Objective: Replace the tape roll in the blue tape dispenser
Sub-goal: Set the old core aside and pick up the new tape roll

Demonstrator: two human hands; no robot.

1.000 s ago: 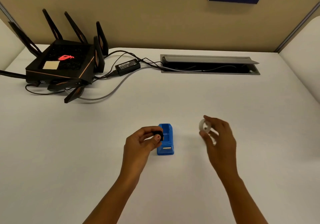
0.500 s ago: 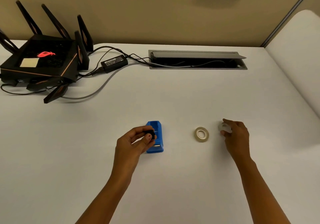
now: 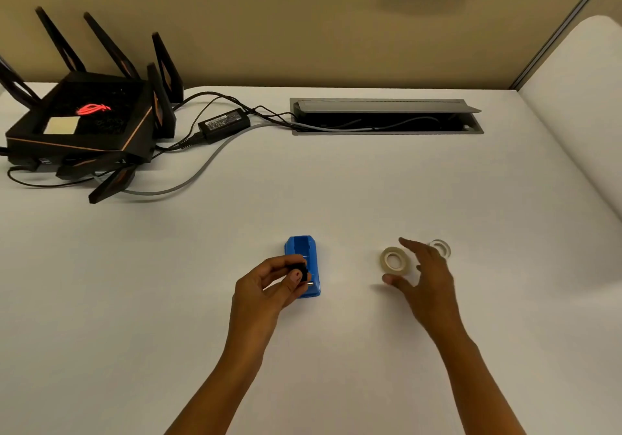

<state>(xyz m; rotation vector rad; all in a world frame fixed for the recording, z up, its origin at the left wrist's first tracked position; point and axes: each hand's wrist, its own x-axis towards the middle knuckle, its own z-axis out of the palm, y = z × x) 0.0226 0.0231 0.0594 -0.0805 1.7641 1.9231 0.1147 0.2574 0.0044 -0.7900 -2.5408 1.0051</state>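
The blue tape dispenser point(image 3: 304, 259) stands on the white desk point(image 3: 303, 350), its roll slot bare. My left hand point(image 3: 269, 286) is just left of it, pinching a small black spool core point(image 3: 300, 271) between thumb and fingers. A beige tape roll point(image 3: 392, 259) lies flat to the right. My right hand point(image 3: 424, 276) hovers beside that roll with fingers spread, holding nothing. A clear, nearly used-up tape ring point(image 3: 440, 248) lies on the desk just behind my right hand.
A black router point(image 3: 84, 121) with antennas sits at the back left, with a power brick point(image 3: 223, 124) and cables point(image 3: 188, 179) trailing to an open cable hatch point(image 3: 387, 116). A padded white edge point(image 3: 579, 115) rises on the right.
My right hand let go of the clear ring on the desk at the right and moved back left toward the beige roll. My left hand still pinches the black core.
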